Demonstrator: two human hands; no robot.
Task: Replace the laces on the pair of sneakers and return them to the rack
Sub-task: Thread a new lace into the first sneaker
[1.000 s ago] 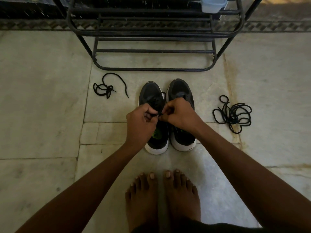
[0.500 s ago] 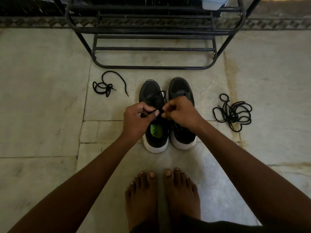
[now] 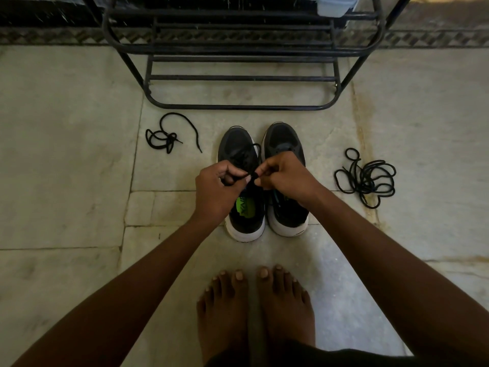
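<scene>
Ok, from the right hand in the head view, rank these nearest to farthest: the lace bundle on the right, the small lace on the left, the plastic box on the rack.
From the right hand:
1. Lace bundle, on the floor to its right.
2. Small lace, on the floor left of the sneakers.
3. Plastic box, up on the rack at the top.
</scene>
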